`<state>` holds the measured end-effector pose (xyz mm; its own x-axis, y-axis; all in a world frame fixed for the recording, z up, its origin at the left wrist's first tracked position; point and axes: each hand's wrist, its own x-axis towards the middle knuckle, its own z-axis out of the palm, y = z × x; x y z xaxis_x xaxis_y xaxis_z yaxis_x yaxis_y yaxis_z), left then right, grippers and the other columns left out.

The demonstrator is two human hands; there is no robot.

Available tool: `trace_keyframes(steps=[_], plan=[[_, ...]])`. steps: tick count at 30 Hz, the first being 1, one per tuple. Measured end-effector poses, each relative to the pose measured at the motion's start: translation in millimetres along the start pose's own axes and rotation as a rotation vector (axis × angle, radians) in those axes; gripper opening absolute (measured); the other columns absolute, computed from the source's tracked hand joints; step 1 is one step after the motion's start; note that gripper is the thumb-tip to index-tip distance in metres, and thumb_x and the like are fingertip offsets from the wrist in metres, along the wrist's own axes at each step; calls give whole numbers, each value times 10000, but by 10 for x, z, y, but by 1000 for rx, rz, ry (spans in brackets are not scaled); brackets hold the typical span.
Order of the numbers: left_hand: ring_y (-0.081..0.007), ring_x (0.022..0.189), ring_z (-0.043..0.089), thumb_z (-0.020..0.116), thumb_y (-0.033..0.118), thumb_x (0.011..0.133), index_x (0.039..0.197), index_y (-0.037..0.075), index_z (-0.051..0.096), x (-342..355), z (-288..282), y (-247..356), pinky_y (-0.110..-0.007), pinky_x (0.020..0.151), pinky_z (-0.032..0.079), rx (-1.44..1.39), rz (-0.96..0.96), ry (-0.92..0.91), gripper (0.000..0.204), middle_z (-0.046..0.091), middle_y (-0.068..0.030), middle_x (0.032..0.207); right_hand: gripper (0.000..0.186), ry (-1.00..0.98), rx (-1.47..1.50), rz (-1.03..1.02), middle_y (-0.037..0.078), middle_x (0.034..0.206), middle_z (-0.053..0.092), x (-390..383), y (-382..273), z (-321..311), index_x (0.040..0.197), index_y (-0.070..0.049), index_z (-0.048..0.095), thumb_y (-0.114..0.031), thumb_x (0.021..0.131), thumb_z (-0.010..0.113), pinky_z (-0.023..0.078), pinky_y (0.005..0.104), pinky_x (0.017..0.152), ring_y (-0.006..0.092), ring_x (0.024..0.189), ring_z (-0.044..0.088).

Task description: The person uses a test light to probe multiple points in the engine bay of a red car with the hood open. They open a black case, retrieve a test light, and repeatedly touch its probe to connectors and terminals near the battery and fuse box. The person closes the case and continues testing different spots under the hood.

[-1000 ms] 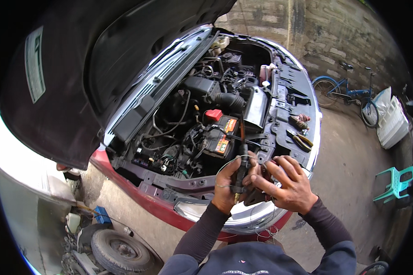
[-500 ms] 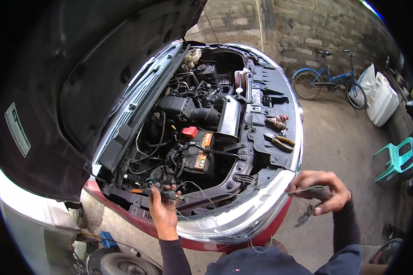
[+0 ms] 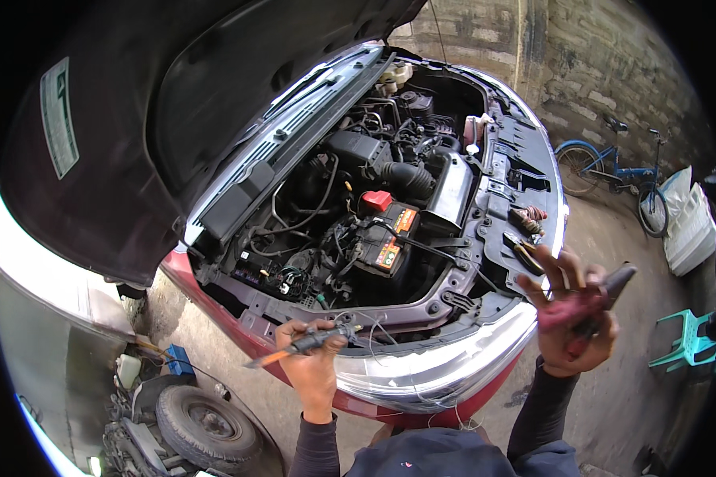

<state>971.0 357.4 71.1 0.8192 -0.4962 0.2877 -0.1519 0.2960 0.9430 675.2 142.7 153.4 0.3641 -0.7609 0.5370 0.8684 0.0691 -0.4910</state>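
My left hand (image 3: pixel 310 366) is closed around a dark cylindrical tool (image 3: pixel 314 340) with an orange end and a small brass-coloured tip. It is over the front corner of a red car, beside the open fuse box (image 3: pixel 262 274). My right hand (image 3: pixel 573 334) is raised above the right end of the headlight (image 3: pixel 437 378). In it is a red and dark clip-like tool (image 3: pixel 585 314) with a tapered dark end, blurred by motion. Thin wire loops run over the headlight near my left hand. A battery (image 3: pixel 387 238) with a red terminal cover sits in the engine bay.
The raised hood (image 3: pixel 111 143) spans the upper left. Pliers (image 3: pixel 523 253) and a reddish wire bundle (image 3: pixel 531 219) lie on the front panel. A blue bicycle (image 3: pixel 620 171), a green plastic chair (image 3: pixel 686 342) and a loose wheel (image 3: pixel 207 423) stand around the car.
My view has shifted, so the car appears further right. My left hand has drawn back from the fuse box with its tool. My right hand has turned upward, showing the tool's red part.
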Motion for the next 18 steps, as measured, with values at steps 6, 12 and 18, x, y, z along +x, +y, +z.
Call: trace_keyframes(steps=[6,12,18], plan=[[-177,828,677,674,444,1067,1312,72,565,37,-972,131,-310,686,572,-592,-273,190,458,700,-49,994,491,-45,-161,-135,143,1225,590,160,-754,-150,1450,-64,384,-229,1051,617,480,510,1053,297,1162,621],[-208,681,651,598,491,1096,1357,-23,526,-281,-1650,429,-312,513,543,-660,-267,-12,580,656,-74,798,420,141,-732,273,174,1062,733,618,-11,-319,1369,83,568,-151,1027,633,597,364,842,247,918,745],[-244,629,654,618,477,1089,1323,-74,482,-393,-1524,390,-319,462,544,-541,-264,-127,614,631,-107,728,421,-286,-1414,917,139,833,753,1030,1936,-427,1141,47,711,-290,894,763,587,411,706,277,713,741]])
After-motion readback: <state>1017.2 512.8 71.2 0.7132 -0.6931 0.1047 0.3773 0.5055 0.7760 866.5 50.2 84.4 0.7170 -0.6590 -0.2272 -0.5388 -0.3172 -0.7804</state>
